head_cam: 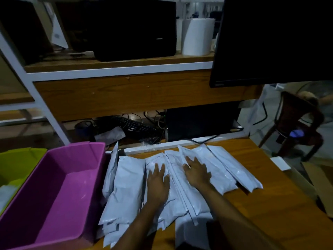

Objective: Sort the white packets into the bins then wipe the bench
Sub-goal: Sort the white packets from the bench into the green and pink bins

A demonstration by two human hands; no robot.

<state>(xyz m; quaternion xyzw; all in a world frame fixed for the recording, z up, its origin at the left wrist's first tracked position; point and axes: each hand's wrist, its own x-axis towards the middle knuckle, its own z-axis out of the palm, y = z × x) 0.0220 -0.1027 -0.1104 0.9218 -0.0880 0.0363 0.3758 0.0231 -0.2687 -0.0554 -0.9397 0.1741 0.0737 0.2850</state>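
Note:
Several white packets (pixel 126 188) lie overlapping in a spread across the wooden bench (pixel 270 204). My left hand (pixel 157 183) lies flat on the middle packets with its fingers straight. My right hand (pixel 197 173) rests beside it on a packet further right, fingers spread, a ring on one finger. A pink bin (pixel 90 159) stands to the left of the packets and holds nothing that I can see. A green bin (pixel 19 159) stands further left, with something pale inside it.
A black monitor (pixel 270 42) hangs over the bench at upper right. Under the shelf lie a black keyboard (pixel 133 126), cables and a dark box. A white roll (pixel 197 36) and a black case stand on the shelf. A brown chair (pixel 297 123) is at right.

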